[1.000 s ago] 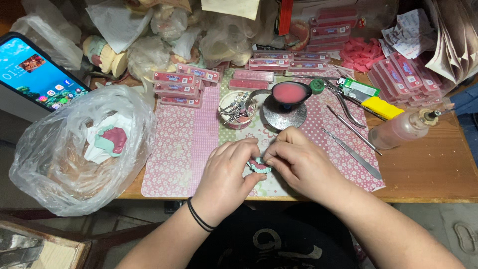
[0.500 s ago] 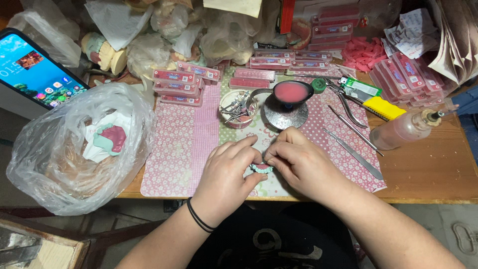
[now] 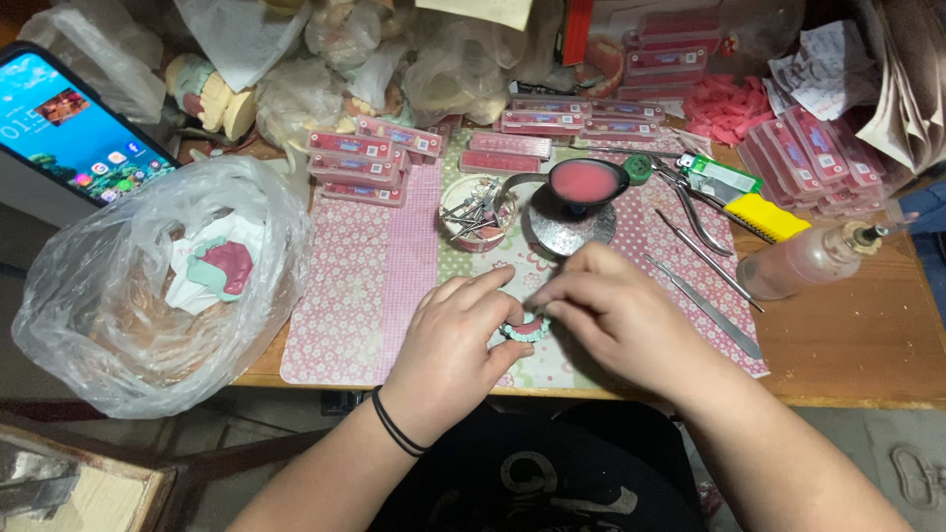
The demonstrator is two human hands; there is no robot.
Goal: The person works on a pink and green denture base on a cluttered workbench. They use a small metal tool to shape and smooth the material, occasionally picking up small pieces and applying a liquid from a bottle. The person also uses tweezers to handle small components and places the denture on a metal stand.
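Observation:
Both hands meet over a patterned pink mat (image 3: pixel 365 296) near the table's front edge. My left hand (image 3: pixel 456 347), with a black band at the wrist, and my right hand (image 3: pixel 616 313) together pinch a small curved piece with a teal rim and pink inside (image 3: pixel 525 328). Most of that piece is hidden by my fingers. Just behind the hands sit a small bowl of pink material (image 3: pixel 585 183) on a round metal stand and a little cup of metal tools (image 3: pixel 473 214).
A clear plastic bag (image 3: pixel 148 286) holding teal and pink pieces lies at left, below a lit phone (image 3: pixel 69 128). Several flat pink boxes (image 3: pixel 360 163) line the back. Metal hand instruments (image 3: pixel 705 296), a yellow-handled tool (image 3: pixel 764 212) and a squeeze bottle (image 3: pixel 813 258) lie at right.
The hands stay in place on the small piece; only the fingers shift slightly around it.

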